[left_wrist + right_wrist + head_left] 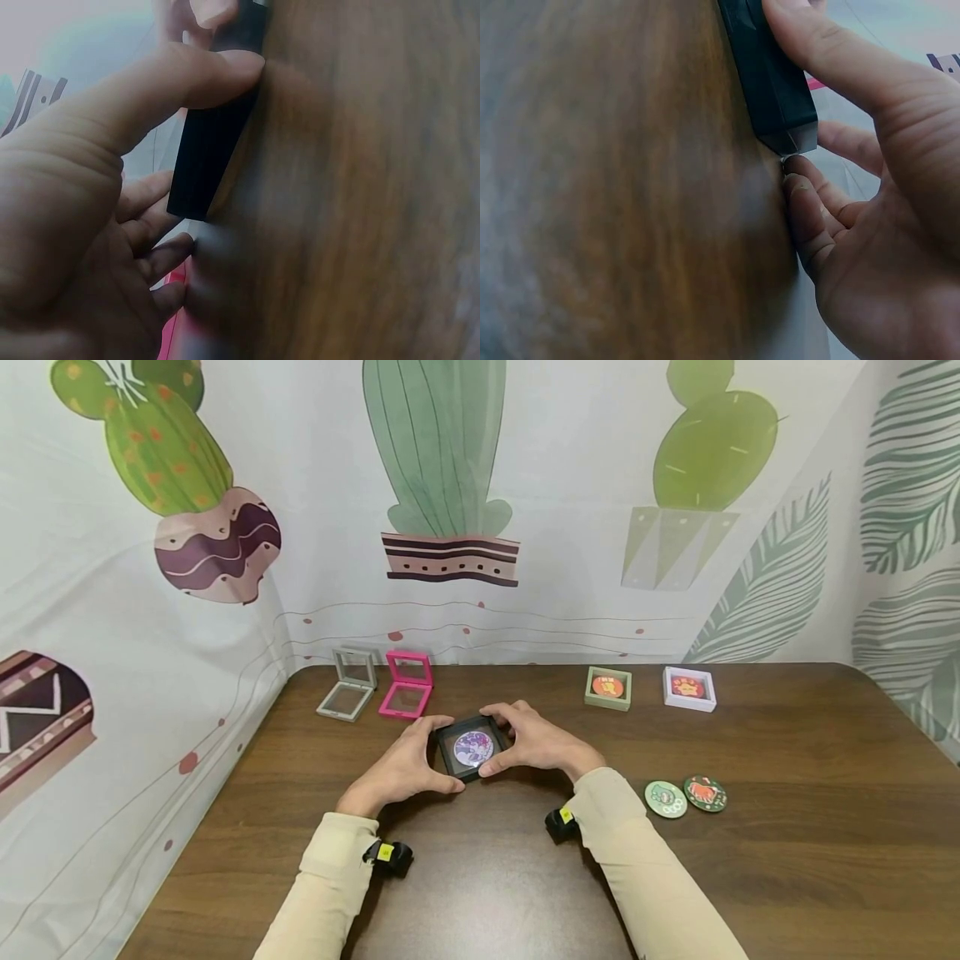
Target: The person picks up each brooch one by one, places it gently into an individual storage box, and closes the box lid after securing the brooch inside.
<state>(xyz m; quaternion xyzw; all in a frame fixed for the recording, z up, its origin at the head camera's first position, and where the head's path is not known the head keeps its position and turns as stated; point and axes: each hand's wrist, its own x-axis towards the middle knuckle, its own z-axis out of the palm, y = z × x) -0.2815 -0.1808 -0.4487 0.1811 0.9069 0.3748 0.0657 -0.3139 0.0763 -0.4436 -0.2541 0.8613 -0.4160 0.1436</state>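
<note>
Between the two hands is a small square black display case [453, 767] with a clear window. A round purple and white badge [473, 748] shows inside it. My left hand [405, 766] grips the left side, its thumb along the near edge and its fingers toward the far edge. On the other side my right hand [537, 740] holds the case, thumb at the near right corner and fingers at the far corner. In the left wrist view the thumb presses the black case [210, 154]. The right wrist view shows the case edge [776, 82] close to the wooden surface.
At the back left stand an open grey case [347, 702] and an open pink case [405, 699]. Back right are a green case [607, 702] and a white case [689, 702], each with a red badge. A light green badge [665, 799] and a dark green badge [705, 794] lie nearer.
</note>
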